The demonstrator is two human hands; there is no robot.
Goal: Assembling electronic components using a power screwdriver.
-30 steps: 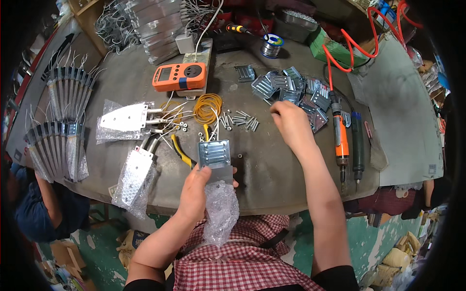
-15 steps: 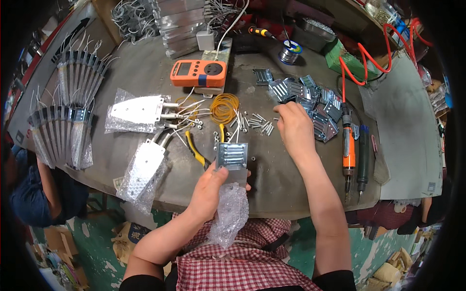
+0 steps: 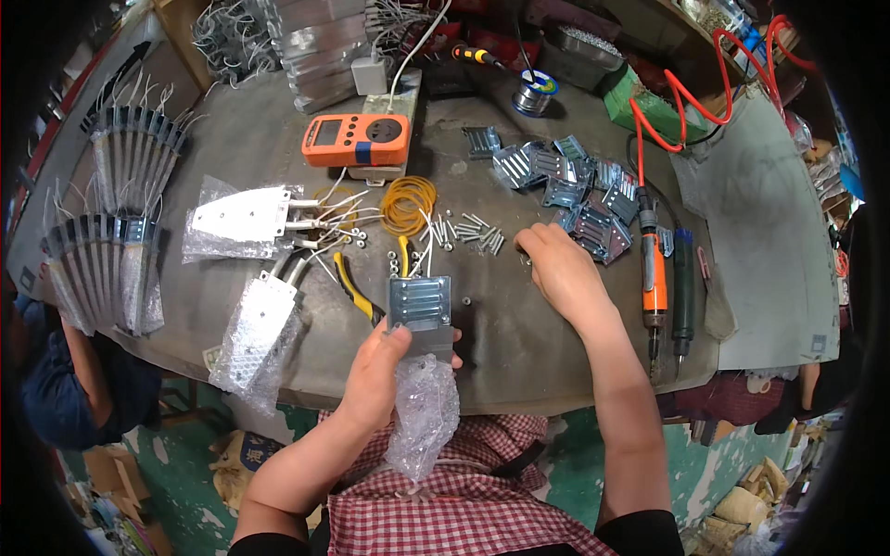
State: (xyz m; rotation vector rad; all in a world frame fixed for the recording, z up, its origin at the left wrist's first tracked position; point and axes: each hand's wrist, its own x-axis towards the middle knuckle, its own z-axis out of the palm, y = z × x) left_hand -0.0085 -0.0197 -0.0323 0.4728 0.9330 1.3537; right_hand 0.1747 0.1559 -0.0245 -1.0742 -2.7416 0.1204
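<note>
Grey counter (image 3: 519,357) spans the work area, pale sheet (image 3: 774,241) along its right side. Two fans of wired strips (image 3: 107,269) at far left. Loose pile of ribbed metal plates (image 3: 549,165) at upper right. Two white units (image 3: 243,219) with bubble wrap and white leads, left of centre. Metal-plated unit (image 3: 420,301) sits front centre at the near edge, plate end away from the person, bubble wrap (image 3: 425,412) hanging off its near end. Left hand (image 3: 375,366) grips it, thumb by the plate's near-left corner. Right hand (image 3: 565,273) hovers or rests between screws and plate pile, fingers curled; can't tell if anything's pinched. Orange power screwdriver (image 3: 654,287) right of that hand. Orange meter (image 3: 357,139) up top. Then yellow-handled pliers (image 3: 354,289) just left of the held unit, yellow-orange coil (image 3: 408,206) beyond it, loose screws (image 3: 479,232), and one nut (image 3: 466,300) right of the plate.
</note>
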